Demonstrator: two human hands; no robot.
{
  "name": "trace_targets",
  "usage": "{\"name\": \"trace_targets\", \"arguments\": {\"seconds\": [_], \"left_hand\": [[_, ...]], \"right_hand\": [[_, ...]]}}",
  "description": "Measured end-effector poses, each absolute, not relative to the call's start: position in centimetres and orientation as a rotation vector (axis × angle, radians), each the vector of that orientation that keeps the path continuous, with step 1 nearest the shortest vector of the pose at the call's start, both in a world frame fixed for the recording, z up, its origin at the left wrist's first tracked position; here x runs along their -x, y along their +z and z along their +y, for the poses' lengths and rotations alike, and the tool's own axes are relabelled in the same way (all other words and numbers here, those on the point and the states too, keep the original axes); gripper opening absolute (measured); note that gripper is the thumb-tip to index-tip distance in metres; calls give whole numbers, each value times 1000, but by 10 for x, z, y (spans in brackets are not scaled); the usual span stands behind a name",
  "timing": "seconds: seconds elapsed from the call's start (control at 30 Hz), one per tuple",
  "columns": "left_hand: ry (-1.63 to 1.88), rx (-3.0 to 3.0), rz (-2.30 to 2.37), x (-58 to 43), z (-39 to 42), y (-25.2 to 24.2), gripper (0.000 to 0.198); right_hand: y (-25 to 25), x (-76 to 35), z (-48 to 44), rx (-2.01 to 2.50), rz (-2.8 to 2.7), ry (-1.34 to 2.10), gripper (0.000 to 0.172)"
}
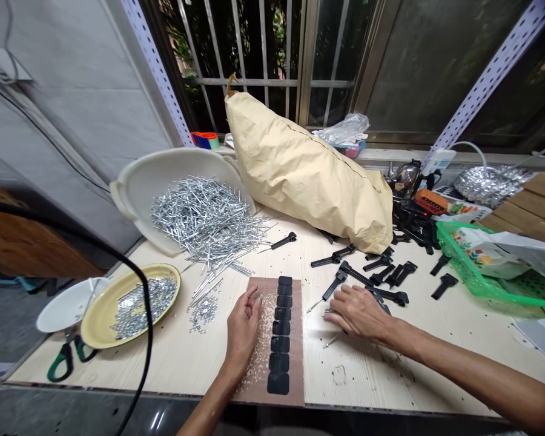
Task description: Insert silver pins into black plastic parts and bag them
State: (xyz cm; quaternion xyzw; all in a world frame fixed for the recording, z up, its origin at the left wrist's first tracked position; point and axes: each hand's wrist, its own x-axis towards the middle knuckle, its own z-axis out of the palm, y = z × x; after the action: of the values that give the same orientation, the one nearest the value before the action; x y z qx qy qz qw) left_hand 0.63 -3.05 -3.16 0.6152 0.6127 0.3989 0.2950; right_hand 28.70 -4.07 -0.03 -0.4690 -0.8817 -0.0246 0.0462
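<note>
My left hand lies flat, fingers together, on the left part of a brown board that carries a column of several black rectangular pieces. My right hand rests palm down on the table just right of the board, fingers curled over thin metal pins and next to a black-handled pin; whether it grips one is hidden. More black handles lie scattered beyond it.
A tilted white basin spills a heap of metal pins. A yellow plate of small metal parts, a white dish and green-handled scissors sit left. A brown paper sack lies behind; a green basket stands right.
</note>
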Motion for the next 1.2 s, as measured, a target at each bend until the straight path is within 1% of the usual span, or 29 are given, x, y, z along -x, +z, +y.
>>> {"name": "trace_targets", "arguments": {"seconds": [0.1, 0.17, 0.27, 0.37, 0.5, 0.63, 0.83, 0.93, 1.03, 1.13, 1.2], "left_hand": [[1050, -1627, 1632, -9, -32, -30, 39], [1045, -1655, 1631, -7, -35, -27, 36], [1045, -1731, 1685, 12, -40, -24, 30], [1073, -1807, 1859, 47, -46, -24, 27], [920, -1917, 2070, 90, -51, -28, 28], [716, -2059, 2110, 93, -38, -31, 28], [359, -2159, 2226, 75, -3, -34, 26], [306, -2159, 2205, 75, 8, -35, 23], [421, -2102, 2168, 78, 12, -33, 22], [768, -1910, 2011, 77, 11, -27, 19], [983, -1611, 1814, 71, 7, -22, 22]], "right_hand": [[7, -270, 13, 1407, -2561, -205, 36], [3, -248, 57, 1371, -2525, -238, 32], [-16, -214, 113, 1307, -2576, -252, 28], [-36, -191, 140, 1246, -2636, -230, 27], [-53, -186, 145, 1214, -2649, -205, 28], [-54, -195, 139, 1216, -2603, -217, 29], [-24, -206, 106, 1243, -2301, -49, 29], [-8, -201, 75, 1194, -2203, 88, 28], [1, -187, 43, 1133, -2145, 246, 27], [5, -168, 16, 1109, -2157, 370, 29], [6, -156, 3, 1121, -2191, 425, 32]]}}
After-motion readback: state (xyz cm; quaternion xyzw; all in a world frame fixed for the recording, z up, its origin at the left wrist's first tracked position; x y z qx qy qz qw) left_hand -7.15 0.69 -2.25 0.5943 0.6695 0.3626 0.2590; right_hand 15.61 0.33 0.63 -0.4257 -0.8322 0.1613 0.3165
